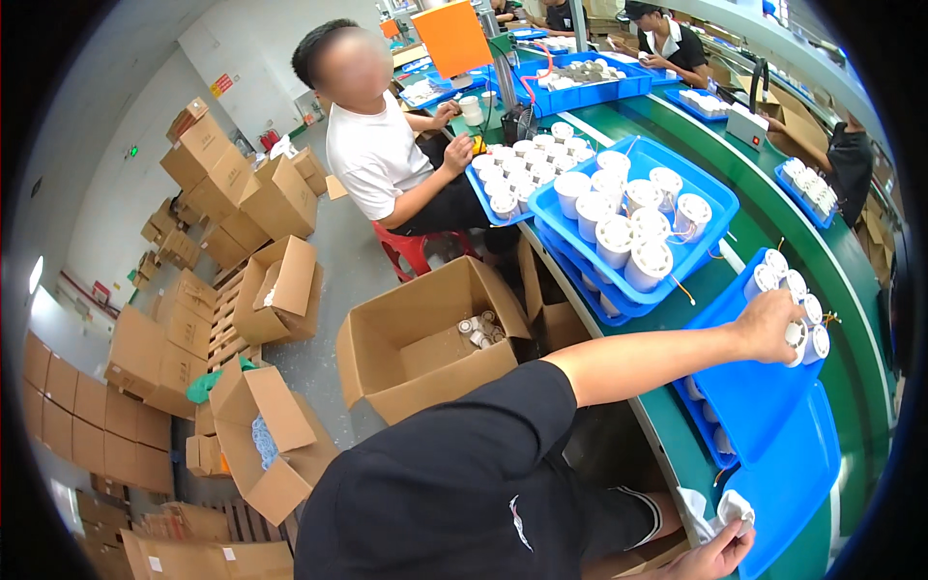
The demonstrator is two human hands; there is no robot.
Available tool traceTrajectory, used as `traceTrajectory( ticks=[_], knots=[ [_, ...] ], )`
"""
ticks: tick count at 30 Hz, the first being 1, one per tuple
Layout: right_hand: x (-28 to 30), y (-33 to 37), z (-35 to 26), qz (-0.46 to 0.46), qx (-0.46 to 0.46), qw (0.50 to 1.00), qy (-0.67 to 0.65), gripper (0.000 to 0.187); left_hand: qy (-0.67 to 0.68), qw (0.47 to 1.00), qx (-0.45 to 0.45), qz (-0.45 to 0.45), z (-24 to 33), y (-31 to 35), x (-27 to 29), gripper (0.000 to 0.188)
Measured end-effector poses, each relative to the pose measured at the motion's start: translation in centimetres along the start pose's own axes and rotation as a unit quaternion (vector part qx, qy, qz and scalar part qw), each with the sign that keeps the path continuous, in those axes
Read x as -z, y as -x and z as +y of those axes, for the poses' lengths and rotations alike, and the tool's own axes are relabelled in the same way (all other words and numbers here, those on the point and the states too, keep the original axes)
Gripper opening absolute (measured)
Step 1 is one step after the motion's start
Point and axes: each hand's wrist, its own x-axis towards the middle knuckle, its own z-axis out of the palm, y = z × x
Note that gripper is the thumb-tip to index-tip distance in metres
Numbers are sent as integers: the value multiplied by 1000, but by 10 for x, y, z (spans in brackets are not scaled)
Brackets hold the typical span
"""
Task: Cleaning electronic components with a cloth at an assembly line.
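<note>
My left hand (773, 327) reaches over a blue tray (749, 387) on the green bench, its fingers closed round a white cylindrical part (796, 340) with a slotted round end. Beside it, several similar white cylinders (812, 307) stand grouped at the tray's far end, thin wires sticking out from some. Low in the picture, my right hand (715, 558) pinches a crumpled white cloth (732, 510) near the bench edge. Next to the cloth lies another blue tray (797, 474), tilted against the first one. More white parts show partly underneath the first tray.
Stacked blue trays (710, 232) of white cylinders stand further along the bench (667, 425). A co-worker in a white shirt (372, 155) sits beyond them on a red stool (406, 253). An open cardboard box (387, 329) holding some white parts stands beside the bench.
</note>
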Motion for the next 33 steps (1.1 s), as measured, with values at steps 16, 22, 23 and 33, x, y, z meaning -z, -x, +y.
traceTrajectory(
  ticks=[16, 22, 23, 33],
  knots=[
    [-23, 1, 3, -9, -33, 999, 28, 7, 101, 995, 3, 15, -15, 20, 7, 59],
    [-20, -2, 12, -31, -20, 999, 17, 6, 137, 990, 3, 21, 2, 32, 24, 61],
    [-21, -2, 12, -32, -20, 999, 15, 6, 164, 986, 13, 25, 6, 37, 29, 61],
    [-46, 1, 18, -78, -36, 996, 29, 6, 448, 877, 160, -63, 27, 96, 74, 63]
  ],
)
